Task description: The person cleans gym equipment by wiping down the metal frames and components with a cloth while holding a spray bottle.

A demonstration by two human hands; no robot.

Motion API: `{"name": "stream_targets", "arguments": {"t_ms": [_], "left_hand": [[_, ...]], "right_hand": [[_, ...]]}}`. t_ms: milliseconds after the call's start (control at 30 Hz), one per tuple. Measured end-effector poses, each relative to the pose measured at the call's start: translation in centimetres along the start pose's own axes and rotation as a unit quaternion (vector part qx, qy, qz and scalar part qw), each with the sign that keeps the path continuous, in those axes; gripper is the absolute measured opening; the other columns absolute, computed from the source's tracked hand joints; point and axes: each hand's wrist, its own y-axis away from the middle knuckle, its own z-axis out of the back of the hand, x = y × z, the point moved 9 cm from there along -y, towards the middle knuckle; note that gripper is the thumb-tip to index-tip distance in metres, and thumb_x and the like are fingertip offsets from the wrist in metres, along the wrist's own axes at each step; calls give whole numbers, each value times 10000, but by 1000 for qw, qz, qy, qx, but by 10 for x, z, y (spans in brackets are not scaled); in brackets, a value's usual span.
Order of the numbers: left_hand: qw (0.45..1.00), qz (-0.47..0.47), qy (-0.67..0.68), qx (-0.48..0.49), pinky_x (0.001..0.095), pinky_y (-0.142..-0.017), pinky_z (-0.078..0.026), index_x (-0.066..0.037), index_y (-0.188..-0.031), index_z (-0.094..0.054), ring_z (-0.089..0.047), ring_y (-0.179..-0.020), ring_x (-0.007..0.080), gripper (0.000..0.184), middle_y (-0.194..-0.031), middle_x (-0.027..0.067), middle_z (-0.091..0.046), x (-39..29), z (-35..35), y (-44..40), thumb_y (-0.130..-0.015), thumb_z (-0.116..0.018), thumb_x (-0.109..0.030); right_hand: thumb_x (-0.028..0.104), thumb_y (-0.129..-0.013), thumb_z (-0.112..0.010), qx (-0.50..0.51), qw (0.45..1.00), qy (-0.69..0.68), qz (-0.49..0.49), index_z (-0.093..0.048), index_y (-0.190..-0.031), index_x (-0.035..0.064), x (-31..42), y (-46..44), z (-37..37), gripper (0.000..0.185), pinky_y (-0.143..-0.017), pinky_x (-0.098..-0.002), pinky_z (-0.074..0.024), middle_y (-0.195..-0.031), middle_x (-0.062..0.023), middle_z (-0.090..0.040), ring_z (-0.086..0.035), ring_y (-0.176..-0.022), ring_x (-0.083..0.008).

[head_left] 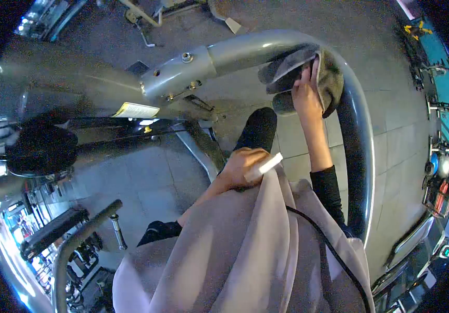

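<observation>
My right hand (pixel 308 94) holds a dark grey cloth (pixel 331 78) against the inside of a thick, curved grey metal tube (pixel 266 47). Part of the cloth hangs in loose folds to the left of the fingers. Lower down, in front of my body, my left hand (pixel 244 164) is closed around a slim white object (pixel 270 164), whose kind I cannot make out. That object juts out past the thumb side, just above the light grey garment (pixel 224 235) that I wear.
The tube joins a bolted frame with a yellow-white label (pixel 137 110) at the left. A padded bar (pixel 52 235) and a curved handle (pixel 86 235) stand lower left. Gym equipment (pixel 438 193) lines the right side. A black cable (pixel 328 245) runs down my garment.
</observation>
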Motion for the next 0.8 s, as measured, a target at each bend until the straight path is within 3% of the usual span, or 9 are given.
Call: {"name": "stream_targets", "arguments": {"t_ms": [100, 133, 200, 267, 333, 533, 633, 700, 800], "left_hand": [[995, -18, 20, -93, 338, -790, -513, -4, -1034, -590, -644, -878, 255, 411, -978, 131, -647, -12, 33, -12, -625, -636, 0], [993, 86, 52, -69, 326, -790, -508, 5, -1043, -587, -642, -872, 222, 400, -962, 128, -651, 7, 33, -11, -644, -605, 2], [985, 30, 99, -137, 309, -783, -505, 9, -1069, -584, -637, -860, 198, 421, -967, 127, -650, 10, 50, -13, -649, -575, 28], [987, 42, 51, -147, 305, -785, -501, 22, -1101, -570, -625, -875, 183, 447, -989, 123, -646, 6, 68, -20, -655, -555, 50], [963, 73, 173, -195, 310, -807, -494, 51, -1147, -531, -599, -946, 191, 490, -1062, 140, -617, 10, 84, -27, -658, -531, 73], [971, 105, 123, -176, 295, -746, -505, 44, -1173, -513, -613, -869, 189, 515, -1039, 140, -614, 1, 122, -66, -658, -540, 45], [962, 101, 171, -188, 264, -693, -494, -41, -1086, -593, -601, -742, 129, 449, -967, 57, -650, 10, 125, -86, -646, -550, 34], [975, 89, 130, -157, 265, -692, -491, -52, -1013, -607, -611, -735, 131, 369, -918, 49, -654, 0, 124, -105, -654, -559, 14], [975, 82, 133, -157, 263, -670, -490, -69, -963, -629, -631, -710, 131, 305, -859, 29, -662, -4, 115, -129, -664, -588, -28]], "right_hand": [[63, -783, -512, -43, 999, 9, -6, -416, -1293, -13, -12, 17, 6, 525, -1032, -473, -301, -1344, -235, -399, -395, -1224, -422], [47, -778, -510, -45, 999, 9, -7, -421, -1297, -8, -16, 24, 7, 529, -1033, -462, -301, -1316, -238, -435, -400, -1218, -427], [39, -781, -523, 19, 997, -19, -66, -413, -1309, -2, -30, 42, -2, 540, -1025, -452, -307, -1276, -255, -470, -411, -1209, -429], [56, -792, -552, -56, 996, -46, -49, -415, -1305, -2, -28, 55, 13, 534, -1008, -449, -323, -1275, -269, -465, -429, -1198, -416], [88, -830, -543, -47, 996, 6, -81, -417, -1301, -4, -26, 62, 23, 496, -983, -464, -349, -1238, -276, -493, -460, -1167, -420], [199, -865, -547, -74, 982, 92, -147, -425, -1301, 16, -23, 88, 60, 488, -959, -474, -386, -1203, -249, -534, -522, -1091, -425], [253, -862, -557, -42, 966, 57, -248, -410, -1311, 18, -36, 122, 61, 528, -985, -454, -380, -1247, -245, -502, -519, -1098, -424], [290, -868, -545, 130, 868, -49, -478, -366, -1338, 17, -53, 165, 51, 573, -1025, -434, -346, -1324, -256, -418, -443, -1188, -417], [326, -862, -548, 96, 860, -11, -501, -366, -1328, 43, -61, 213, 70, 574, -1018, -457, -344, -1348, -256, -377, -367, -1243, -414]]}}
